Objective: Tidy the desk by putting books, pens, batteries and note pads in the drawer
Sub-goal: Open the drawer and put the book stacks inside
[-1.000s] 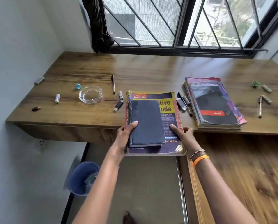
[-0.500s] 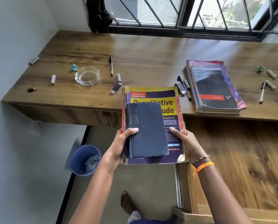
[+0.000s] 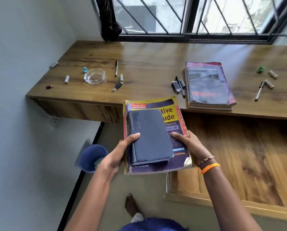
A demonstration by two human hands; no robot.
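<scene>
Since two books are being carried as one stack, both hands are needed, one per side:

Left hand: clamped on the stack's left edge, thumb on top of the dark blue book, fingers underneath; thumb prob. keeps the small book from sliding.
Right hand: clamped on the right edge of the yellow book, thumb on its cover just beside the blue one, fingers hidden below.
Stack: held in the air, clear of the bench, w/ its near right corner over the drawer's left edge, approx. level; small book lies on the big one, so the big one serves as a tray.
Drawer: pulled out under the bench's right part, wooden floor showing, nothing visible in it; blurred in places.
Step (my read): stack goes right & down into the drawer; task early.
Still on bench: book pile at right, pen mid-left, pen far right, batteries e.g., black pen beside the pile.
Glass ashtray: on bench, looks to hold nothing.
Blue bin: on the floor below left, some scrap inside, can't tell what.
</scene>
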